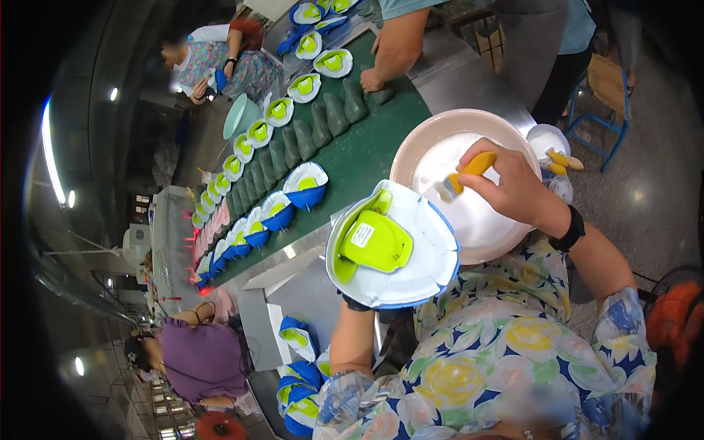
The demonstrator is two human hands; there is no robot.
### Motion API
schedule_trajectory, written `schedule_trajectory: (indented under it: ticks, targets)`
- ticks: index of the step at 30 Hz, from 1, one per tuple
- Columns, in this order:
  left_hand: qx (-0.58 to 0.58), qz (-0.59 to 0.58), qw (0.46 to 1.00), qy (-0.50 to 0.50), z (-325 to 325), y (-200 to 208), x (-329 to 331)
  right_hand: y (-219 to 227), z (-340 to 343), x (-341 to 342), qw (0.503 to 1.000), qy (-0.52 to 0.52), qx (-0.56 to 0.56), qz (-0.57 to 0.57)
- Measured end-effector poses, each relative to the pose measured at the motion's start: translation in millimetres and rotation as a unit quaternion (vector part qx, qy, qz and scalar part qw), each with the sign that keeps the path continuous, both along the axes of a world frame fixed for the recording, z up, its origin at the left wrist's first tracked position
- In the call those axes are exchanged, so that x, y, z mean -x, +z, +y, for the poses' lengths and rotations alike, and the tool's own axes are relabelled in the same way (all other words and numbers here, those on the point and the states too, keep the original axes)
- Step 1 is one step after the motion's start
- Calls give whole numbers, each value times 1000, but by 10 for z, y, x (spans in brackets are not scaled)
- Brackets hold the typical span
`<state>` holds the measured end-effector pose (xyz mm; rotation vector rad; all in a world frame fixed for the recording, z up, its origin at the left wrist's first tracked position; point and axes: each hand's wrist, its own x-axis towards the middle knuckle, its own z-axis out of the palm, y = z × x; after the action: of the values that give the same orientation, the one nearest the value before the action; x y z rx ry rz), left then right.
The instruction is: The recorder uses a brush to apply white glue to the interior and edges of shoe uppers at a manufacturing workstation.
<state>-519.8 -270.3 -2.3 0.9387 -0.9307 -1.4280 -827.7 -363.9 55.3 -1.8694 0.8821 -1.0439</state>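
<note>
An unfinished shoe upper [396,253] lies open in front of me, with white lining, a blue outer edge and a lime-green tongue. My left forearm [350,339] reaches up beneath it; the upper hides that hand's fingers as it holds the piece up. My right hand [517,187] grips the yellow handle of a brush [478,163], its pale bristles pointing down and left. The brush is above a round pinkish basin [411,147] containing white liquid [440,158]. The upper's right edge overlaps the basin's near-left side in view.
A green conveyor belt [352,158] carries rows of dark shoe lasts [304,139] and several uppers. A co-worker's hand [375,79] touches a last. More uppers [297,389] lie lower left. Beside the basin stands a white tub [543,138] near yellow-handled brushes; a stool [607,88] stands beyond.
</note>
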Motion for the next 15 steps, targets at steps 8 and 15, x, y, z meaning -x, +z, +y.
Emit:
schedule_trajectory:
  ticks: [8, 15]
  targets:
    - [38, -47, 998, -4, -113, 130, 203, 71, 69, -34, 950, 153, 260, 79]
    - [20, 71, 994, -83, -299, 393, 400, 160, -85, -84, 960, 68, 267, -42]
